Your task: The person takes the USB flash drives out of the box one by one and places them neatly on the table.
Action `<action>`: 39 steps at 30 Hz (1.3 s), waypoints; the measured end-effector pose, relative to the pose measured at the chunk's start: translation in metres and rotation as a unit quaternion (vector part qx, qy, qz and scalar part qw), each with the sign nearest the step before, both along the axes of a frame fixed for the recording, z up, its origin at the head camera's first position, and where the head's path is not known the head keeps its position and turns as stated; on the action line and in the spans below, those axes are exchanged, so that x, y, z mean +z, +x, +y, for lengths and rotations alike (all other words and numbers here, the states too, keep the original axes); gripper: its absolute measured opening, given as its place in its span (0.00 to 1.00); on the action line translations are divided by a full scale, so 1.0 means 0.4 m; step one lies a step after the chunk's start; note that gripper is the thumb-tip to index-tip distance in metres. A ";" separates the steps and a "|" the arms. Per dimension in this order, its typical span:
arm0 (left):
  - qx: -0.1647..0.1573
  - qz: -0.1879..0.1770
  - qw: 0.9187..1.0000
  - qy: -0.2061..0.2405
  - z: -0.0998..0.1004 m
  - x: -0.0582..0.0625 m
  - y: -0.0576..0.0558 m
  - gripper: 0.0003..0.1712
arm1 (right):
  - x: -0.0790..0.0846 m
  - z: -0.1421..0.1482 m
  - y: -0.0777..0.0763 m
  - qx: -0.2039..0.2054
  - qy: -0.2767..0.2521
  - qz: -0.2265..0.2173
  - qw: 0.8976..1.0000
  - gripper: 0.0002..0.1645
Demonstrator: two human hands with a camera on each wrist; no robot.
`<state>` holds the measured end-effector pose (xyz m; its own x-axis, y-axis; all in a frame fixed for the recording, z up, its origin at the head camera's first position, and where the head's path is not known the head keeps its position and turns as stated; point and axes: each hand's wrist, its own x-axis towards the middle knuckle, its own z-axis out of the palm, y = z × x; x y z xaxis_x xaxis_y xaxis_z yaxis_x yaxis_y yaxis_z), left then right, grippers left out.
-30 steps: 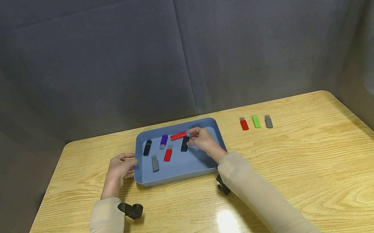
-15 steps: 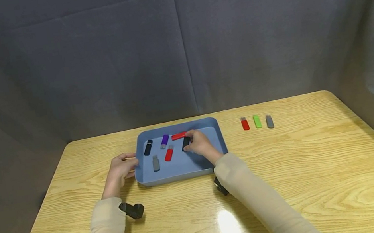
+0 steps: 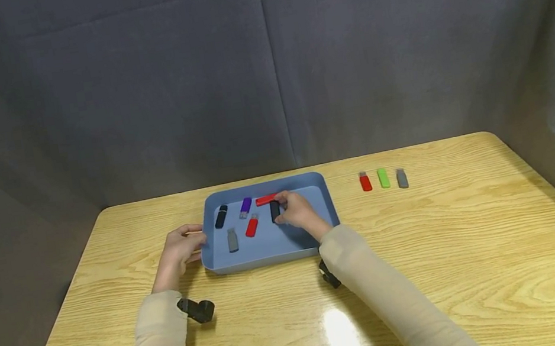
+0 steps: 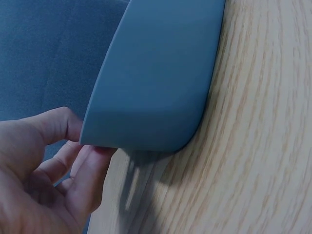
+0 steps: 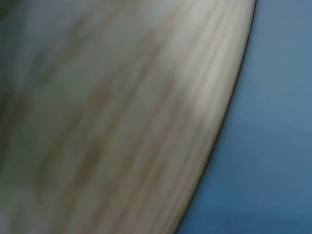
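A shallow blue tray [image 3: 269, 259] stands on the wooden table. My left hand [image 3: 181, 250] holds its left end; in the left wrist view, fingers [image 4: 87, 175] pinch the tray wall [image 4: 151, 92] at a corner. Inside the tray, my right hand [image 3: 298, 212] pinches a black USB stick [image 3: 275, 211] lengthwise between thumb and fingertips, close over the tray floor. A long red USB stick [image 3: 264, 200] lies just beyond it. To the left lie a purple one [image 3: 245, 207], a shorter red one [image 3: 251, 226], a grey one [image 3: 232, 240] and a black one with a silver band [image 3: 221, 216].
On the table right of the tray, a red USB stick [image 3: 365, 182], a green one [image 3: 383, 178] and a grey one [image 3: 402, 179] lie in a row. Grey cloth [image 3: 190, 90] hangs behind the table. The right wrist view shows blurred wood and the tray's outer wall [image 5: 273, 136].
My right hand has closed its fingers on the black USB stick and turned it from slanted to nearly straight. My left hand stays at the tray's end.
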<state>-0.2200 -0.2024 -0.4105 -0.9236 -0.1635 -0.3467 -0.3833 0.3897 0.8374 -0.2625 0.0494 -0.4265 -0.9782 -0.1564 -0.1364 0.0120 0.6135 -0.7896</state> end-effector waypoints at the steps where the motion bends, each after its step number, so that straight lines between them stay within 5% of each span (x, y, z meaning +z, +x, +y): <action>1: 0.000 0.000 1.000 0.001 0.001 0.001 0.000 0.27 | 0.001 0.000 0.000 0.001 0.001 0.002 1.000 0.31; 11: -0.002 0.000 1.000 0.003 0.001 0.004 0.002 0.27 | -0.003 -0.007 -0.008 0.031 0.038 0.023 0.999 0.30; 21: -0.005 0.001 1.000 0.006 0.001 0.006 0.005 0.28 | -0.038 -0.003 -0.038 0.050 0.018 0.013 0.998 0.34; 39: -0.004 -0.002 1.000 0.011 0.000 0.003 0.006 0.28 | 0.005 0.005 -0.005 0.022 0.002 -0.021 1.000 0.37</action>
<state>-0.2176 -0.2025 -0.4092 -0.9232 -0.1493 -0.3543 -0.3844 0.3740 0.8440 -0.2643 0.0514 -0.4244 -0.9640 -0.1983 -0.1772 0.0173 0.6179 -0.7861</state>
